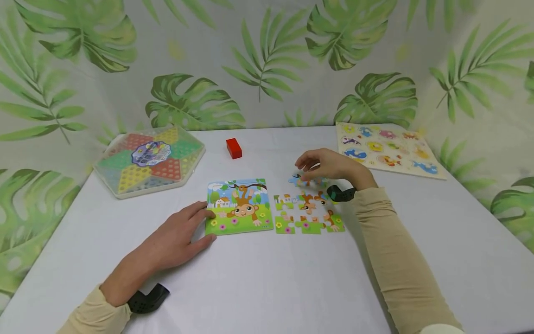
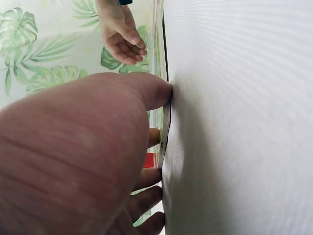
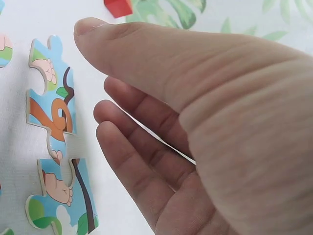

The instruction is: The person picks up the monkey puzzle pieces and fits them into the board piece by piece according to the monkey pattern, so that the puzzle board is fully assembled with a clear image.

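Observation:
My left hand (image 1: 175,239) rests at the left edge of a square monkey picture board (image 1: 238,222), its fingertips on the border and the thumb by the lower corner. To the board's right lie jigsaw pieces (image 1: 310,227) with parts of a matching picture, several placed together in rows with gaps between. My right hand (image 1: 333,164) hovers over the upper pieces, fingers loosely bent and holding nothing. In the right wrist view, a piece with a curled brown tail (image 3: 54,112) and one with a foot and branch (image 3: 61,188) lie beside the fingertips.
Beyond the board stands a small red block (image 1: 234,148). A hexagonal board with coloured triangles (image 1: 150,162) lies at the back left. The sea-animal board (image 1: 392,150) is at the back right, near my right forearm. Leaf-print cloth hangs behind the white table (image 1: 267,283).

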Demonstrator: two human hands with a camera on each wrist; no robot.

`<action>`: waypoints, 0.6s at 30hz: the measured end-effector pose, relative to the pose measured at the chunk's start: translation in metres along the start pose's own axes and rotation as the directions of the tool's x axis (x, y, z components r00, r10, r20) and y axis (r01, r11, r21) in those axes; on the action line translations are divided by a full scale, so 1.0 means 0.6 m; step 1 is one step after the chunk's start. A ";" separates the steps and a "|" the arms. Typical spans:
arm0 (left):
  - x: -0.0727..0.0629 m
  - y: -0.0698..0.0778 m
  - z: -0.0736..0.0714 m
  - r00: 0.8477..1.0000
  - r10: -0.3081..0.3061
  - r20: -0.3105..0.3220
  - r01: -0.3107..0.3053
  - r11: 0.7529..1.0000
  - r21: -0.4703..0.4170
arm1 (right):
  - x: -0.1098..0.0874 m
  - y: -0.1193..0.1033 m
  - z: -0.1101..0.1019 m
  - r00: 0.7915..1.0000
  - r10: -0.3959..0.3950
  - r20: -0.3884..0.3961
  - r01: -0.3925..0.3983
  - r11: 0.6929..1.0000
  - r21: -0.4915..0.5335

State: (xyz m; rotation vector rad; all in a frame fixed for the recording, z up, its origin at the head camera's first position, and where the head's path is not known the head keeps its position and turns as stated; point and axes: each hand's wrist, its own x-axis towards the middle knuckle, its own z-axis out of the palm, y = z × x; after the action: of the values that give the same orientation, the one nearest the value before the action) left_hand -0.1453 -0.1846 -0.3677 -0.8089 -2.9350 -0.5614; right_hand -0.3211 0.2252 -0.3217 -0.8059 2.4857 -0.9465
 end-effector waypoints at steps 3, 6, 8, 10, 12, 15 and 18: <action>0.000 0.000 -0.001 1.000 -0.003 0.005 0.003 1.000 -0.006 | 0.001 0.001 0.001 1.000 0.003 0.003 -0.003 1.000 0.002; 0.001 0.000 -0.001 1.000 -0.010 0.007 0.010 1.000 -0.011 | 0.002 0.002 0.000 1.000 0.012 0.005 -0.012 1.000 0.001; 0.001 0.001 -0.002 1.000 -0.014 0.009 0.014 1.000 -0.012 | 0.002 0.004 0.001 1.000 0.024 0.006 -0.024 1.000 -0.012; 0.001 0.002 -0.002 1.000 -0.017 0.011 0.018 1.000 -0.011 | 0.001 0.006 0.002 0.999 0.033 0.006 -0.033 0.999 -0.029; 0.000 0.003 -0.002 1.000 -0.018 0.012 0.018 1.000 -0.012 | 0.000 0.008 0.004 0.999 0.039 0.008 -0.039 0.998 -0.043; -0.001 0.003 -0.002 1.000 -0.015 0.011 0.015 1.000 -0.013 | -0.001 0.011 0.007 0.999 0.030 0.013 -0.029 0.997 -0.066; -0.002 0.003 -0.003 1.000 -0.009 0.007 0.010 1.000 -0.011 | -0.001 0.012 0.009 1.000 0.023 0.021 -0.021 0.996 -0.086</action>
State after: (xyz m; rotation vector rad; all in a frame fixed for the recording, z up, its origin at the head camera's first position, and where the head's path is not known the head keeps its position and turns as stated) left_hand -0.1431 -0.1842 -0.3656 -0.8002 -2.9464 -0.5764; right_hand -0.3206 0.2273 -0.3304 -0.8097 2.5255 -0.8245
